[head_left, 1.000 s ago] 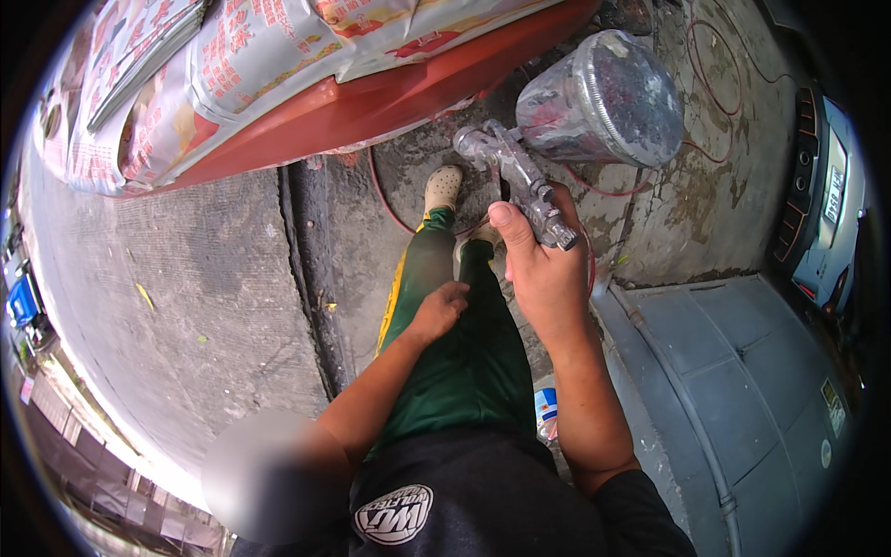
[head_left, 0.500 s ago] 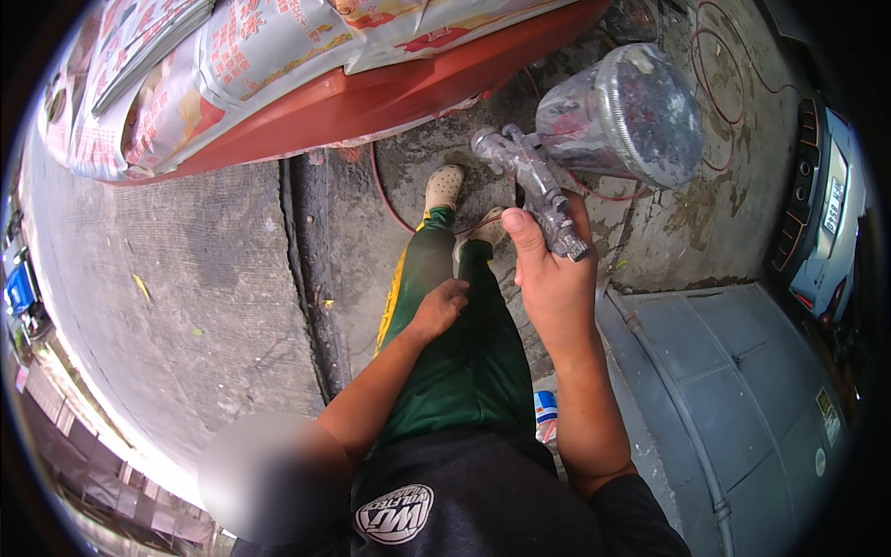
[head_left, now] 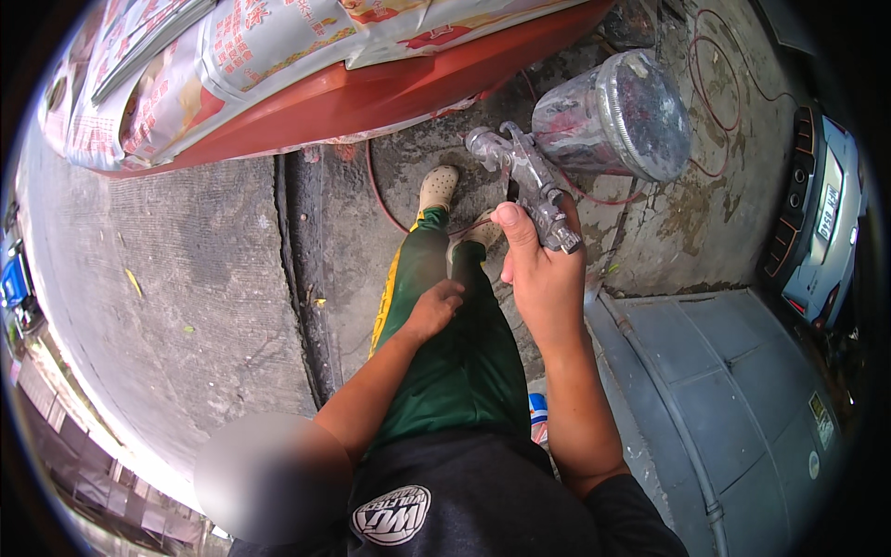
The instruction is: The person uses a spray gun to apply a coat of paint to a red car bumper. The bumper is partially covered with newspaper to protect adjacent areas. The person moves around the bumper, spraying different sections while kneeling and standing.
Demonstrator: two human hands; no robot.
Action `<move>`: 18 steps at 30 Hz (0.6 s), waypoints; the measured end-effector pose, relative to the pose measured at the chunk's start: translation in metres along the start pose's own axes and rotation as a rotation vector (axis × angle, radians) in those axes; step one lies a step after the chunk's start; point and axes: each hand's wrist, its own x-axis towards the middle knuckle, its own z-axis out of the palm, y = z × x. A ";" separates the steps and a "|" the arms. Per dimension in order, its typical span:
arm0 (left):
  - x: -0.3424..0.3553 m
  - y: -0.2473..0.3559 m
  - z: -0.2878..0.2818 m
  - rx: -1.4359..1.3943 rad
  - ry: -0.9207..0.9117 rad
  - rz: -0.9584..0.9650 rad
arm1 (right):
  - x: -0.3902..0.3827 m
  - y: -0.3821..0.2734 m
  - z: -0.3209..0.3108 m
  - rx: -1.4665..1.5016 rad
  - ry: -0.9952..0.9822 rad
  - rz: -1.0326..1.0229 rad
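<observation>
My right hand [head_left: 543,278] grips a paint-spattered metal spray gun [head_left: 529,176], thumb along its body. The gun's silver cup [head_left: 608,116], streaked with paint, sticks out to the right above the concrete. Lower and to the left, my left hand [head_left: 436,306] rests curled at the front of my green pants [head_left: 418,390]; whatever its fingers hold, if anything, is hidden. A red hose [head_left: 385,200] lies on the ground by my beige clogs [head_left: 439,186]. Ahead of me is a red curved body panel [head_left: 306,111], masked above with printed paper [head_left: 251,46].
A silver car [head_left: 826,232] is at the far right, more hose [head_left: 715,56] coils beyond the cup. A grey metal structure [head_left: 705,371] with a pipe stands at lower right. A narrow channel [head_left: 297,278] crosses the concrete at left; a blue vehicle [head_left: 17,283] shows at the edge.
The spray gun and cup have shifted a little right and down since a second ago, drifting slightly back left in the last half second. My left hand has barely moved.
</observation>
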 end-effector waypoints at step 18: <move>0.005 -0.028 0.016 -0.043 0.051 0.049 | 0.004 -0.011 -0.032 -0.014 0.212 -0.077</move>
